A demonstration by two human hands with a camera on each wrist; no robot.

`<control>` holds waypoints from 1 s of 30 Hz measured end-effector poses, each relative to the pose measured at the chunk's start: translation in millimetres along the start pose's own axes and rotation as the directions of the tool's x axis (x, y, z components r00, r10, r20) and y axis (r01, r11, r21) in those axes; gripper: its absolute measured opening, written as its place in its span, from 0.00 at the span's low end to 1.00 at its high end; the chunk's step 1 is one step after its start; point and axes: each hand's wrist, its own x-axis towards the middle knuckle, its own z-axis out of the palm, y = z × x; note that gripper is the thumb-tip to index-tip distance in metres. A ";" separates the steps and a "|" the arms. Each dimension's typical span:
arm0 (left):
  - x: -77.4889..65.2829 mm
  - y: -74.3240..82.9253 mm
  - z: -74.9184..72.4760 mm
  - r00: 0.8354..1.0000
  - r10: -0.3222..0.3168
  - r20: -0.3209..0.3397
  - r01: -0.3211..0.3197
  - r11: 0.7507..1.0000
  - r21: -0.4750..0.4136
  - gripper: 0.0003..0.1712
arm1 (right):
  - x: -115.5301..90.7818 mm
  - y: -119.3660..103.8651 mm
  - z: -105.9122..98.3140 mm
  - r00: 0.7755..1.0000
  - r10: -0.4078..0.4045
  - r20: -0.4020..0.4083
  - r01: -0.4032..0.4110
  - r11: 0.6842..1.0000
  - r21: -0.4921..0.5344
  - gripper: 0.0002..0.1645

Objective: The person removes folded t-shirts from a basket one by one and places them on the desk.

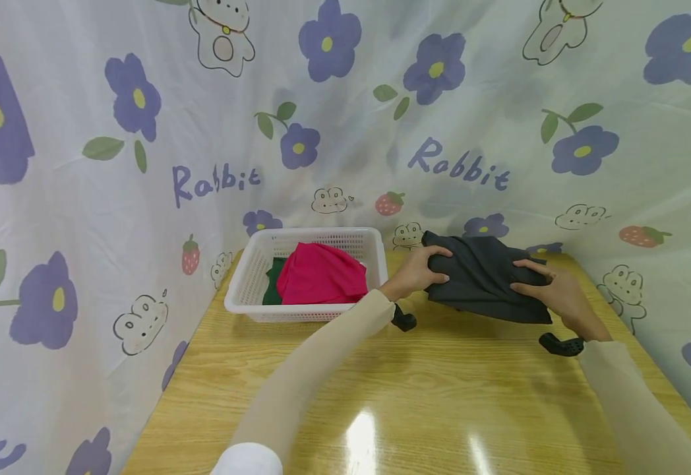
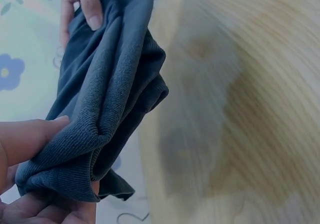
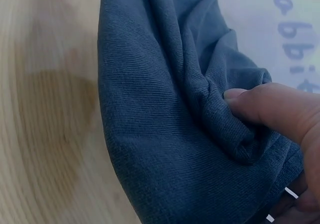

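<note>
A dark grey folded cloth [image 1: 482, 277] of fine ribbed knit is held up over the right part of the wooden table. My left hand [image 1: 419, 269] grips its left end, thumb on the near face and fingers underneath, as the left wrist view shows on the cloth [image 2: 95, 114]. At the opposite end my right hand [image 1: 559, 297] pinches it, the thumb pressing into a fold of the cloth [image 3: 165, 109] in the right wrist view. Most of the right hand's fingers are hidden behind the fabric.
A white plastic basket [image 1: 235, 300] stands at the back left of the table [image 1: 428, 409]. Inside it lie a bright pink cloth [image 1: 322, 274] and a dark green cloth [image 1: 271, 290]. A patterned curtain [image 1: 345, 105] hangs close behind the table and along its sides.
</note>
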 end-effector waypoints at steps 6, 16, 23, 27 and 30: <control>9.3 -5.6 22.0 1.000 -0.002 -0.010 0.003 0.998 0.060 0.29 | 1.5 16.8 -6.1 1.000 0.019 -0.004 -0.019 1.000 0.010 0.46; 17.7 -18.0 52.7 0.998 -0.057 0.011 0.057 0.997 0.046 0.29 | 3.1 43.7 -10.0 0.998 0.061 0.000 -0.061 0.998 -0.013 0.47; 23.1 -20.9 69.5 0.998 -0.056 0.022 0.056 0.998 -0.006 0.29 | 5.0 64.2 -12.2 0.995 0.094 -0.014 -0.094 0.996 0.009 0.46; 25.9 -23.0 76.9 0.997 -0.071 0.028 0.072 0.997 -0.016 0.29 | 6.2 72.3 -12.1 0.992 0.120 -0.030 -0.119 0.992 0.035 0.45; 26.2 -24.5 80.5 0.996 -0.086 0.030 0.087 0.996 -0.014 0.29 | 7.7 75.4 -10.0 0.991 0.130 -0.036 -0.129 0.991 0.034 0.45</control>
